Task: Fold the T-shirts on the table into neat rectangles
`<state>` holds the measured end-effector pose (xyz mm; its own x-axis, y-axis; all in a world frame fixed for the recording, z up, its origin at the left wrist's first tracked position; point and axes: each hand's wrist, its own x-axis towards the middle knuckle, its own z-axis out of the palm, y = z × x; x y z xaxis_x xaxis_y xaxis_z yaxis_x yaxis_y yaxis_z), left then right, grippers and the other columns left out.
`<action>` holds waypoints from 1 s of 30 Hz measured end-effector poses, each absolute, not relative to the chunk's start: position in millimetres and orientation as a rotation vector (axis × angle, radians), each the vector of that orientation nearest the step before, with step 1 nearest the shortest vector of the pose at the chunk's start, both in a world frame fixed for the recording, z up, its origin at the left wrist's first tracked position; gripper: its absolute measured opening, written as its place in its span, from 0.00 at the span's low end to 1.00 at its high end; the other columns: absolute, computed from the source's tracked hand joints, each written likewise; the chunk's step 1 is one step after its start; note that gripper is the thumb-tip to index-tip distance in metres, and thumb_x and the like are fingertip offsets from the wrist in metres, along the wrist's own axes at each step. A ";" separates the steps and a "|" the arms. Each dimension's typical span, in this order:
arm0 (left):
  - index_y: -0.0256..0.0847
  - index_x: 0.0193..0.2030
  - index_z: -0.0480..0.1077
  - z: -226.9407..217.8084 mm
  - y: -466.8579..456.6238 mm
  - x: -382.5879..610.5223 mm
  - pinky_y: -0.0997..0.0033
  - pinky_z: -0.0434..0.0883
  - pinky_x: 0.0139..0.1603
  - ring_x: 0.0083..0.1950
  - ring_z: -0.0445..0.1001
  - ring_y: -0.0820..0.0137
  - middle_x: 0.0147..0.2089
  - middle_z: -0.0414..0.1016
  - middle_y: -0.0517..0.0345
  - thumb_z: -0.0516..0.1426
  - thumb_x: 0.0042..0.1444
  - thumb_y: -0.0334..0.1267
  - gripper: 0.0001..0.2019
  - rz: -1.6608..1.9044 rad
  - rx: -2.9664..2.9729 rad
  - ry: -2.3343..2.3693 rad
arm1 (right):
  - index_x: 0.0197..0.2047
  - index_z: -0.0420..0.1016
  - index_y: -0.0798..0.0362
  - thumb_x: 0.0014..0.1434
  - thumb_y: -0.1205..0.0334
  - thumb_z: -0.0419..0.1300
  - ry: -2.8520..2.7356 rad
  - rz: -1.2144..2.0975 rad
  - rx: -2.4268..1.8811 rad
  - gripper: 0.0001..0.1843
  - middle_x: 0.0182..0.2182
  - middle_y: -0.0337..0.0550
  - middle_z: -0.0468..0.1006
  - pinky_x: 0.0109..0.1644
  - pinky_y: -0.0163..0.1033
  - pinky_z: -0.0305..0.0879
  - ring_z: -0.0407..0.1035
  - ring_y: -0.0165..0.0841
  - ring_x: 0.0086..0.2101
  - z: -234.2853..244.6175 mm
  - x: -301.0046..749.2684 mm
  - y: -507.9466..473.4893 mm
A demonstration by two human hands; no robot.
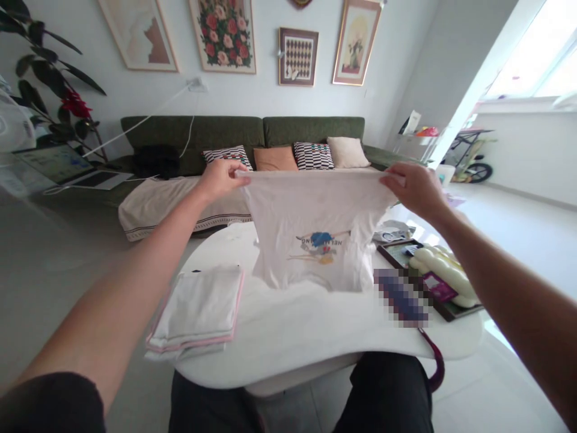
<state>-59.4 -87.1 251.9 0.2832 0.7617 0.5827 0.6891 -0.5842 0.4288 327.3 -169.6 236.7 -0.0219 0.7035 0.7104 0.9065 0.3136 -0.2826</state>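
A white T-shirt (311, 210) hangs upside down in the air, its hem stretched level between my two hands. Its printed picture and lettering show inverted, and the neck end dangles just over the white table (288, 343). My left hand (224, 176) pinches one corner of the hem, fingers closed. At the opposite corner my right hand (412, 187) is likewise closed on the cloth. To the left on the table lies a stack of folded white and pink clothes (198, 307).
A dark tray (451, 316) with a cream puffy item (444, 273) sits at the table's right, beside a blurred-out object (403, 297) with a dark red strap (437, 361). Behind stands a green sofa (193, 135) with cushions; a laptop (94, 178) rests at left.
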 end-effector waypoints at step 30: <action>0.40 0.51 0.66 -47.3 -171.7 5.2 0.68 0.60 0.53 0.52 0.66 0.66 0.52 0.68 0.51 0.46 0.58 0.40 0.17 0.269 2.408 1.231 | 0.34 0.72 0.52 0.57 0.58 0.47 -2.057 0.656 -1.810 0.13 0.29 0.43 0.73 0.36 0.37 0.63 0.68 0.32 0.29 -60.4 348.7 -279.5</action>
